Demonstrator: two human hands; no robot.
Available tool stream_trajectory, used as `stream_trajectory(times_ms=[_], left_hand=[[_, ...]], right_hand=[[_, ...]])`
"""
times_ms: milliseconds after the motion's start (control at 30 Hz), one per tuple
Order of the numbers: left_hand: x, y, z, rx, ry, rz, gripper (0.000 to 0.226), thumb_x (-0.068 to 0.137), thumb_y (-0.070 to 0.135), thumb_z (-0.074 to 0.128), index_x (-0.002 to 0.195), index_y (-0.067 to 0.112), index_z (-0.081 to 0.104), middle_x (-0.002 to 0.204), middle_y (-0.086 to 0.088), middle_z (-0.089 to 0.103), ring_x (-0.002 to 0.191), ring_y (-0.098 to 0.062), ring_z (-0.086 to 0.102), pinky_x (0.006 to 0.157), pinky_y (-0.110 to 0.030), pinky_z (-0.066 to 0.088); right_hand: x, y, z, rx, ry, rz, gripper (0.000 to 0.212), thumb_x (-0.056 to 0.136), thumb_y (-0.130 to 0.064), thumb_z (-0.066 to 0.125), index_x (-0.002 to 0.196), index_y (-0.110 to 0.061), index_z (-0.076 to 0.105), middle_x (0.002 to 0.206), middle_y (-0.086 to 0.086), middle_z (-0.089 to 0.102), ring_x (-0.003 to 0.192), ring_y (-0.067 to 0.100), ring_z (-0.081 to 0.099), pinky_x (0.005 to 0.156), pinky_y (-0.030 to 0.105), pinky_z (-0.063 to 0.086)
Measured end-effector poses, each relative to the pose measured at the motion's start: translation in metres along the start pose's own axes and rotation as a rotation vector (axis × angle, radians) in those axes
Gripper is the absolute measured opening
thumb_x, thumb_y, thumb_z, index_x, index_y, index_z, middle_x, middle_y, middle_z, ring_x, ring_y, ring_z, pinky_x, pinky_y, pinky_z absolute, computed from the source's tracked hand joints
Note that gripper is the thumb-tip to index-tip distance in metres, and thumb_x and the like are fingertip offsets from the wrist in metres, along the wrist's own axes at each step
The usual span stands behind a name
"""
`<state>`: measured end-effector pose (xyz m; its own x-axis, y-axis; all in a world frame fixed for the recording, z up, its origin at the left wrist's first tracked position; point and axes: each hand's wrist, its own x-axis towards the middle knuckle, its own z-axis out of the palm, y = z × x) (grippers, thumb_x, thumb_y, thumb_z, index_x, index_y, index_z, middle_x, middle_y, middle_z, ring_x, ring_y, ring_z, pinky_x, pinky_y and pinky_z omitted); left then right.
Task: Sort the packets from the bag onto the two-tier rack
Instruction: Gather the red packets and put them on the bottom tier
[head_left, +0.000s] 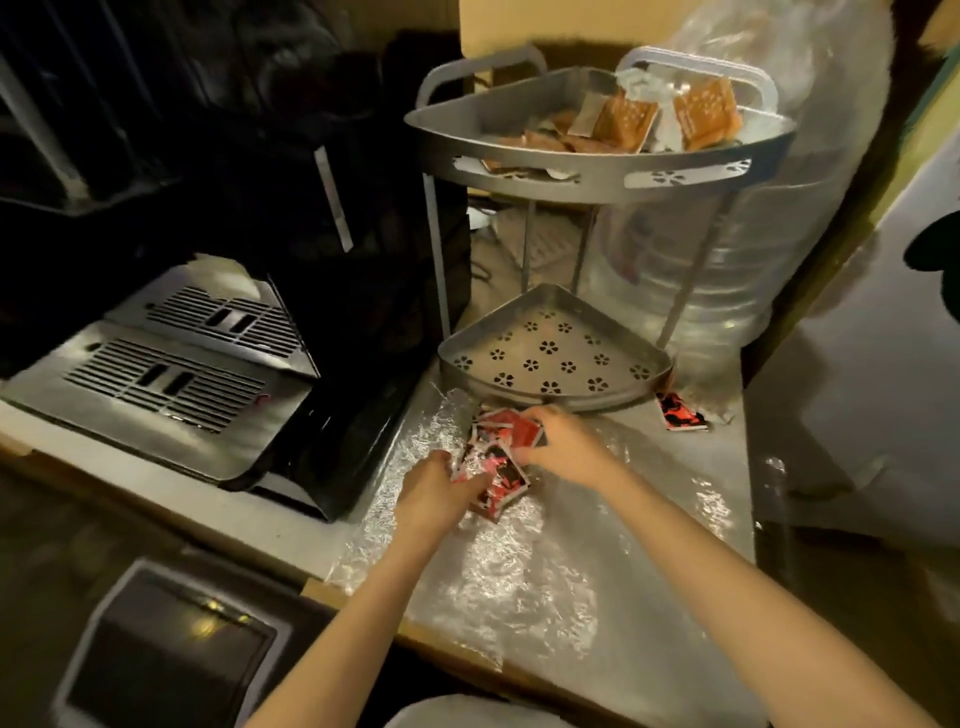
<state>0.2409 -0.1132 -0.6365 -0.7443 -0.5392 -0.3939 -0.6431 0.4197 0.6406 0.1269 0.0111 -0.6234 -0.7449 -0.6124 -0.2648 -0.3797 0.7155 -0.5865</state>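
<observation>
Crinkled clear bag flat on counter, nearest, spread from front edge up toward rack. Both forearms reaching in over it. Left hand on left side of red packets, fingers curled onto lower packets, gripping. Right hand on right side of same pile, fingers bent down over top red packet, holding its edge; exact pinch hard to tell, blurred. Packets red, black and white, bunched in small heap on bag, just in front of rack's lower tier.

One stray packet same colours, lying alone on counter to the right, near lower tier's right corner, well apart from hands.

Grey metal rack, two quarter-round tiers on thin legs. Lower tier with flower-shaped holes, bare floor showing. Upper tier holding orange packets, several flat, two leaning upright near back, plus some whitish wrappers among them.

Left of rack: black machine with slotted metal drip trays in front, sitting on same counter. Right of and behind rack: big clear water jug, ribbed, touching or just beside right leg, cannot tell which. Cardboard behind upper tier.

Dark screen-like box bottom left, below counter level.
</observation>
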Motion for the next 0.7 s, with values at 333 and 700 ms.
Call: stream_trajectory(times_ms=[333,700], left_hand=[[0.012,0.022,0.002,0.008,-0.110,-0.031,0.033,0.078,0.024,0.069,0.098,0.009,0.048,0.077,0.010,0.049,0.071,-0.010,0.054,0.062,-0.017,0.044],[0.010,0.043,-0.022,0.065,-0.216,0.261,0.046,0.075,0.018,0.071,0.113,0.011,0.046,0.105,-0.003,0.060,0.091,-0.017,0.059,0.075,-0.024,0.053]], right_hand=[[0.019,0.010,0.000,-0.044,-0.024,0.057,0.088,0.054,-0.047,0.079,0.127,-0.013,0.045,0.129,0.008,0.049,0.120,0.026,0.045,0.101,0.044,0.041],[0.003,0.013,-0.038,-0.020,0.053,-0.037,0.074,0.047,-0.054,0.081,0.109,-0.019,0.059,0.114,0.004,0.051,0.112,0.021,0.043,0.093,0.038,0.043]])
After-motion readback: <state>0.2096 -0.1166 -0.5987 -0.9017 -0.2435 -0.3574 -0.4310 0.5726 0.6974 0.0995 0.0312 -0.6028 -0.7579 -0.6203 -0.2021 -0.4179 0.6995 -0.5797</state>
